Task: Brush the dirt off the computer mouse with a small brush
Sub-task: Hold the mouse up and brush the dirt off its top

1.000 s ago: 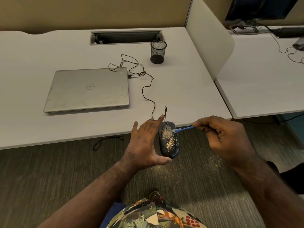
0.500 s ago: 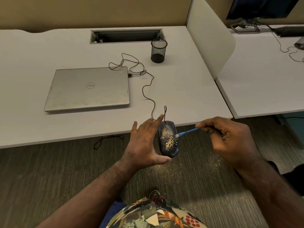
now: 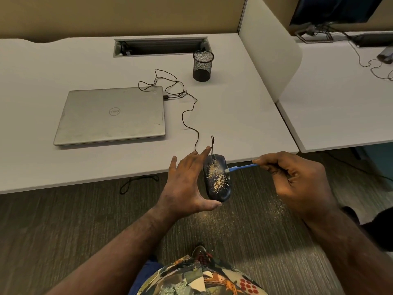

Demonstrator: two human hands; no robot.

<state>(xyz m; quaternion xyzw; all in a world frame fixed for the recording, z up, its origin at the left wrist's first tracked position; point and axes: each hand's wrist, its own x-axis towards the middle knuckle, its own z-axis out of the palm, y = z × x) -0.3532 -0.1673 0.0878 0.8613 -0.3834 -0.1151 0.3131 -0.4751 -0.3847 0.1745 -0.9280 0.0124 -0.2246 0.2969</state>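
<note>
Gripping the dusty black mouse (image 3: 217,178) between thumb and fingers, the left hand (image 3: 187,186) holds it just off the desk (image 3: 244,116) edge, above the carpet. The right hand (image 3: 297,182) pinches a blue brush (image 3: 242,167), its tip touching the mouse's right side. A closed laptop (image 3: 112,116) lies on the desk, beyond the mouse to its left.

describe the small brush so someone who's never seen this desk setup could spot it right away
Start at the white desk and drop to its front edge, where the left hand holds a dusty black mouse. The small brush is the thin blue stick in the right hand, its pale tip at the mouse's right side, the only blue thing there.
</note>
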